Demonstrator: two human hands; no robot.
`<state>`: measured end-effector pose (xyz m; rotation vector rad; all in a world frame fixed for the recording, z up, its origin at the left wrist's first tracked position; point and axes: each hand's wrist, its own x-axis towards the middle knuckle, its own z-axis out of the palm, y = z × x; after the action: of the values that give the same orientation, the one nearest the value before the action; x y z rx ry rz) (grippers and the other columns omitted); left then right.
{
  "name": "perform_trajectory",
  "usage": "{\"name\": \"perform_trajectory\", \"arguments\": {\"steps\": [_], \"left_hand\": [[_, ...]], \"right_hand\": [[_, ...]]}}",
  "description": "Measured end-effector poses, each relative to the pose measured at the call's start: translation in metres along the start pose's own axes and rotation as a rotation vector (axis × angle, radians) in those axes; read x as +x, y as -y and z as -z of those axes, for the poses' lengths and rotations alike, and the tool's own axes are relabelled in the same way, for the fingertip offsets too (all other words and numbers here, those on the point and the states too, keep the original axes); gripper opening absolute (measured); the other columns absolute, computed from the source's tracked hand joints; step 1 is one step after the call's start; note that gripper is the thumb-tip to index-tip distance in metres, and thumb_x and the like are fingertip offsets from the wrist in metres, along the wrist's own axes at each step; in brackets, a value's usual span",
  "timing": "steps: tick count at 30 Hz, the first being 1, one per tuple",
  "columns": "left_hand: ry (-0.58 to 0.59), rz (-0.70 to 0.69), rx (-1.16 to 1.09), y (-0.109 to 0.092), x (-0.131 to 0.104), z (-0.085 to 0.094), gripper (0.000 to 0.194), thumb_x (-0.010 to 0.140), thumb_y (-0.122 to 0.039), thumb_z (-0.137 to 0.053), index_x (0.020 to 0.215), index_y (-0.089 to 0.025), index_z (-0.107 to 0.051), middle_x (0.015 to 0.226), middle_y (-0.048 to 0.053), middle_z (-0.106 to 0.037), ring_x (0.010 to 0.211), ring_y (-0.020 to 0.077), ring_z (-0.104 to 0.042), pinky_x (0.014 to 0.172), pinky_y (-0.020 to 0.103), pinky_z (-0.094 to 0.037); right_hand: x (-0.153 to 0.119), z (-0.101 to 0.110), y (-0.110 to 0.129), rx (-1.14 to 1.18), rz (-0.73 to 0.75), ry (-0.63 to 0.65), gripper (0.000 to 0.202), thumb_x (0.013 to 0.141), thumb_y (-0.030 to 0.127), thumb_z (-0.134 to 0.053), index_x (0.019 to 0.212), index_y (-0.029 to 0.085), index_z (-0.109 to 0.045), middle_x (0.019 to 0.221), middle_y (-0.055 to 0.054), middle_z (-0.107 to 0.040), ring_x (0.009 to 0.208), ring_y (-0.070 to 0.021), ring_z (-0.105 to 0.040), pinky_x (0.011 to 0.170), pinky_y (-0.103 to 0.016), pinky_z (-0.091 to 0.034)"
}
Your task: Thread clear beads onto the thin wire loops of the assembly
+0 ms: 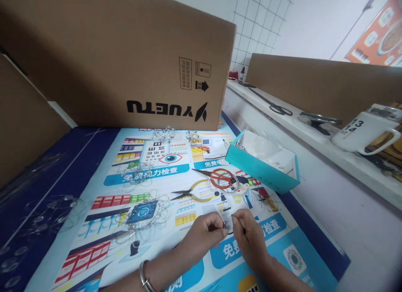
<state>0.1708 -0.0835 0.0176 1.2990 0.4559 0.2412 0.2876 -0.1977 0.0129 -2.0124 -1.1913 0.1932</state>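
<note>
In the lower centre of the frame, the left hand and the right hand face each other just apart, thumb and fingers of each pressed together, apparently pinching a thin, dark, curved strand, too small to identify, in the gap between them. Beyond them, mid-frame on the printed, light-blue poster sheet covering the desk, lie yellow-handled long-nose pliers and orange-handled scissors; an open teal cardboard box stands right of centre.
</note>
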Motion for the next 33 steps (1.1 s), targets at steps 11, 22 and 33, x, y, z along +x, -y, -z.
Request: {"name": "perform_trajectory", "arguments": {"steps": [11, 22, 33], "left_hand": [[0.008, 0.097, -0.050, -0.003, -0.007, -0.002, 0.015, 0.070, -0.024, -0.059, 0.065, -0.014, -0.049, 0.045, -0.005, -0.047, 0.041, 0.0067, -0.042, 0.042, 0.017, -0.031], [-0.075, 0.080, 0.018, 0.002, -0.004, -0.001, 0.019, 0.072, -0.027, -0.055, 0.063, -0.017, -0.042, 0.045, -0.006, -0.044, 0.040, 0.0069, -0.040, 0.040, 0.017, -0.032], [-0.152, 0.008, 0.142, 0.001, 0.001, 0.014, 0.023, 0.077, -0.033, -0.050, 0.065, -0.018, -0.038, 0.050, -0.007, -0.039, 0.047, 0.0086, -0.037, 0.048, 0.019, -0.032]], "right_hand": [[0.002, -0.001, -0.003, -0.105, 0.057, -0.026, 0.009, 0.085, 0.026, -0.042, 0.081, 0.020, -0.047, 0.062, 0.002, -0.052, 0.053, -0.0125, -0.051, 0.050, -0.022, -0.035], [0.007, 0.012, -0.001, -0.090, -0.031, 0.148, 0.015, 0.087, 0.031, -0.038, 0.080, 0.022, -0.047, 0.056, 0.004, -0.052, 0.051, -0.0116, -0.050, 0.051, -0.021, -0.034], [0.006, 0.079, -0.048, -0.447, -0.089, 0.244, 0.017, 0.085, 0.034, -0.043, 0.090, 0.025, -0.057, 0.075, 0.001, -0.063, 0.066, -0.0147, -0.057, 0.055, -0.022, -0.035]]}}
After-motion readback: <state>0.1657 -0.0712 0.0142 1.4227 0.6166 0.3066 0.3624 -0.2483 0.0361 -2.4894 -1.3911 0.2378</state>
